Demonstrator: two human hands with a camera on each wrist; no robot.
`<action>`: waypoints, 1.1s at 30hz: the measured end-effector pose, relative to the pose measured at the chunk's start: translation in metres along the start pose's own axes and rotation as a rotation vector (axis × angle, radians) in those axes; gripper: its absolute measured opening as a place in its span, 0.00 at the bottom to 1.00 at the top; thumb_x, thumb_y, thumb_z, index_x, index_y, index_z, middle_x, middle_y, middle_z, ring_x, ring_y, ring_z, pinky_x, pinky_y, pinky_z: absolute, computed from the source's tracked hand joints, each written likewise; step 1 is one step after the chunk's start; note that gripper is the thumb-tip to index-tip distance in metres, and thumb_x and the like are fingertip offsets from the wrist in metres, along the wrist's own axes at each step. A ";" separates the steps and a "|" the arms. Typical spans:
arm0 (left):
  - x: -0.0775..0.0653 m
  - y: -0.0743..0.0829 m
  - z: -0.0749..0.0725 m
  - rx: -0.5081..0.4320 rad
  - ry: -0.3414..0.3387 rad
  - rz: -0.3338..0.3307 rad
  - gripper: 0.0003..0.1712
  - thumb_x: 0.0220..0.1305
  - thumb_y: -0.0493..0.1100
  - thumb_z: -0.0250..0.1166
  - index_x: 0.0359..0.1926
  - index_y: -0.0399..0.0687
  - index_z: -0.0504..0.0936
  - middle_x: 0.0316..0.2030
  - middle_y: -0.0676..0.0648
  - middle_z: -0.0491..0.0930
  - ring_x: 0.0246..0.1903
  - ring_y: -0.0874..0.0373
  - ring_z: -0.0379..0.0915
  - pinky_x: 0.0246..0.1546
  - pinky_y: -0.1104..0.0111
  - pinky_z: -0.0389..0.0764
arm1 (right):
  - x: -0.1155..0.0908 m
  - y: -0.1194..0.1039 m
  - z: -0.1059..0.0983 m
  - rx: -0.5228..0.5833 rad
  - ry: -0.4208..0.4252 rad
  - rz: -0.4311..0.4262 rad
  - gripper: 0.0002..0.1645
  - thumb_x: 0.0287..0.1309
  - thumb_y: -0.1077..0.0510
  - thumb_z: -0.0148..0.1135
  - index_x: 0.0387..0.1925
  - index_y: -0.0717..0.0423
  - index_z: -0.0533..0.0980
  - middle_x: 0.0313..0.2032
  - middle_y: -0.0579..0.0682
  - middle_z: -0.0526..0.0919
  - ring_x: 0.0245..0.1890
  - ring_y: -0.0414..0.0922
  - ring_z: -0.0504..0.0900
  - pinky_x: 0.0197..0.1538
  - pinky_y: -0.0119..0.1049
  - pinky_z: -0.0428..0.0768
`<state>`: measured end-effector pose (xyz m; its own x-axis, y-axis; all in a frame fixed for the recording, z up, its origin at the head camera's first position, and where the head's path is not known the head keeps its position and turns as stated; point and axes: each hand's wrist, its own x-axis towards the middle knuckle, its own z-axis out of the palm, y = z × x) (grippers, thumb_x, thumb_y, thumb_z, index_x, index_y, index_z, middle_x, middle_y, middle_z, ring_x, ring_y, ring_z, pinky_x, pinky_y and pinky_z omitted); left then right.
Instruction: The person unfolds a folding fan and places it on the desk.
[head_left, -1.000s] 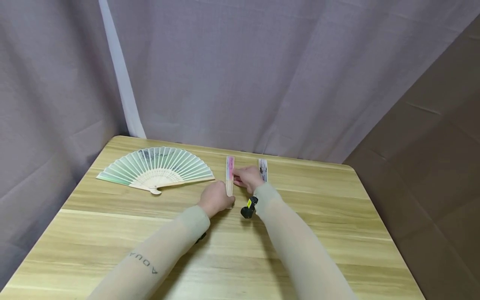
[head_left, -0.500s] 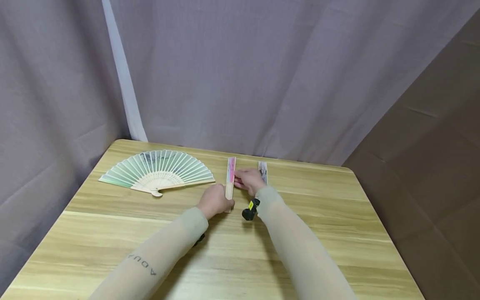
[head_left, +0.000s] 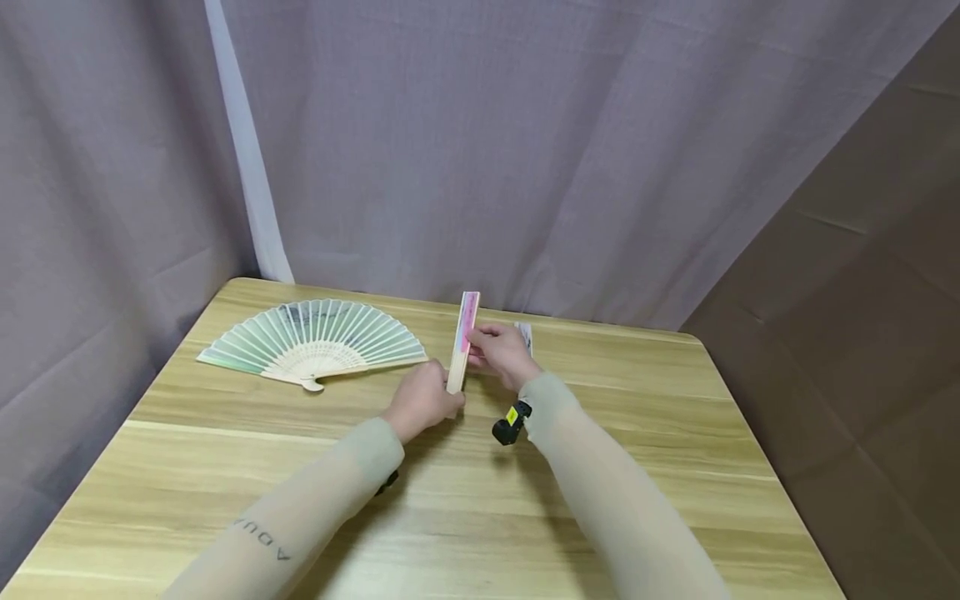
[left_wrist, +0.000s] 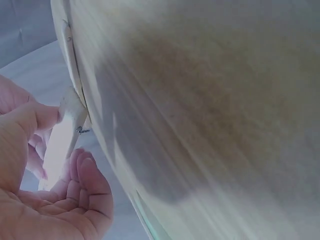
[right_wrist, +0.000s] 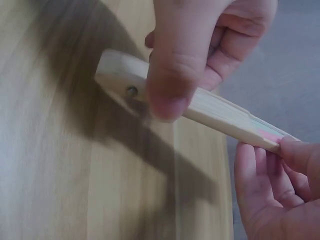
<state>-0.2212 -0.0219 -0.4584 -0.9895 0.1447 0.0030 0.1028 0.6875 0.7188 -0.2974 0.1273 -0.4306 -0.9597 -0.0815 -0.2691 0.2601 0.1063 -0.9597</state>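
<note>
Where the view starts, nearest the wearer, two pale sleeves reach forward over a wood-grain table, the left one marked with dark lettering. Just past the cuffs, a black device with a yellow label sits under the right wrist, and a bit of another shows beneath the left. Next comes the left hand, gripping the bare wooden end of a folded fan, its thumb near the metal rivet in the right wrist view. A little farther along the same fan, the right hand pinches the pink-printed part between thumb and finger. The hands are near each other, both clamped on the fan, which is raised off the table, slanting up and away, with a shadow below it in the right wrist view. To the left of the hands, a green spread fan lies on the table, pivot toward the wearer. Behind the right hand lies a second folded fan, pale with dark print, partly hidden. Beyond the table's back edge hangs a grey-mauve curtain with a white strip at left, and brown fabric at right
</note>
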 end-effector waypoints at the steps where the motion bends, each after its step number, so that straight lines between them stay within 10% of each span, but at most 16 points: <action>1: -0.001 0.000 -0.001 -0.012 0.008 0.000 0.11 0.50 0.43 0.72 0.29 0.43 0.78 0.20 0.53 0.77 0.19 0.59 0.72 0.18 0.69 0.75 | -0.001 0.000 0.000 0.003 -0.007 -0.014 0.15 0.64 0.61 0.61 0.51 0.64 0.77 0.35 0.56 0.81 0.34 0.46 0.82 0.56 0.49 0.80; 13: -0.009 -0.010 -0.013 -0.265 0.047 0.058 0.10 0.61 0.41 0.69 0.38 0.39 0.78 0.30 0.49 0.80 0.29 0.59 0.77 0.32 0.71 0.83 | -0.004 0.000 -0.002 0.060 -0.083 -0.076 0.16 0.65 0.62 0.60 0.52 0.65 0.76 0.43 0.59 0.82 0.41 0.50 0.83 0.49 0.40 0.85; 20: -0.012 -0.014 -0.020 -0.401 -0.009 -0.014 0.09 0.63 0.38 0.66 0.40 0.37 0.79 0.30 0.46 0.81 0.29 0.48 0.81 0.26 0.62 0.86 | -0.007 0.005 0.000 0.083 -0.133 -0.066 0.16 0.65 0.62 0.60 0.52 0.65 0.76 0.44 0.59 0.81 0.49 0.59 0.79 0.48 0.40 0.85; 33: -0.017 -0.011 -0.024 -0.472 -0.012 -0.038 0.09 0.61 0.36 0.67 0.39 0.35 0.78 0.29 0.44 0.81 0.30 0.45 0.82 0.34 0.56 0.87 | -0.010 0.004 0.005 0.094 -0.134 -0.050 0.16 0.65 0.62 0.59 0.53 0.64 0.76 0.45 0.59 0.81 0.41 0.50 0.83 0.48 0.40 0.85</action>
<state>-0.2083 -0.0486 -0.4499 -0.9901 0.1359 -0.0357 0.0059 0.2947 0.9556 -0.2866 0.1239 -0.4324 -0.9505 -0.2164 -0.2230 0.2271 0.0059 -0.9738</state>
